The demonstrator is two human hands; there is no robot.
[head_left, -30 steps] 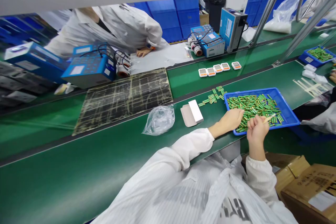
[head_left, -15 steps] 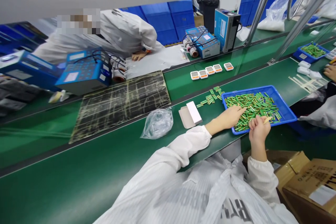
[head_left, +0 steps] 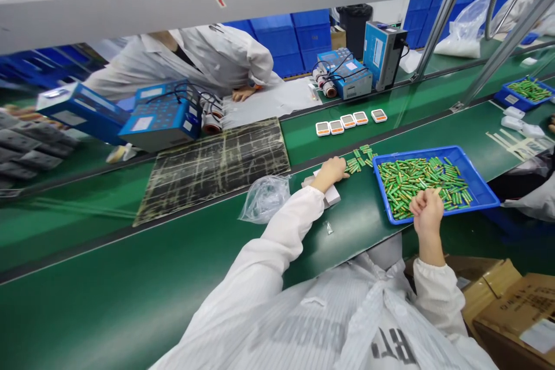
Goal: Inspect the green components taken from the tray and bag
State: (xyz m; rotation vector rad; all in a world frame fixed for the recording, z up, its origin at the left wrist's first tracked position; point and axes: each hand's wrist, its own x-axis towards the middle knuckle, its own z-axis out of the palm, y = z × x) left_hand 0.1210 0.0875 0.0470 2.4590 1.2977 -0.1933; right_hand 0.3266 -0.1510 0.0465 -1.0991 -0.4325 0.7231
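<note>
My left hand (head_left: 333,173) reaches over a white carton (head_left: 332,196) and partly covers it. Its bent fingers are at the near end of a small group of green batteries (head_left: 355,163) on the green work surface; what they grip, if anything, is hidden. A shallow blue tray (head_left: 483,191) beside it holds a heap of loose green batteries (head_left: 407,176) with gold-coloured ends. Above the tray's front edge, my right hand (head_left: 428,211) is closed, and a small pale yellow piece that I cannot identify shows at its fingertips.
A clear plastic bag (head_left: 265,199) and a small shiny scrap (head_left: 328,227) lie near my left arm. Several white-and-orange display devices (head_left: 347,121) sit on the belt behind. Across from me, a person's hand (head_left: 243,93) rests beside blue instruments (head_left: 167,115). Cardboard boxes (head_left: 515,306) stand below right.
My left hand has left the blue tray and moved left to the white carton and the grouped batteries. My right hand stays closed at the tray's front edge. The view has shifted slightly.
</note>
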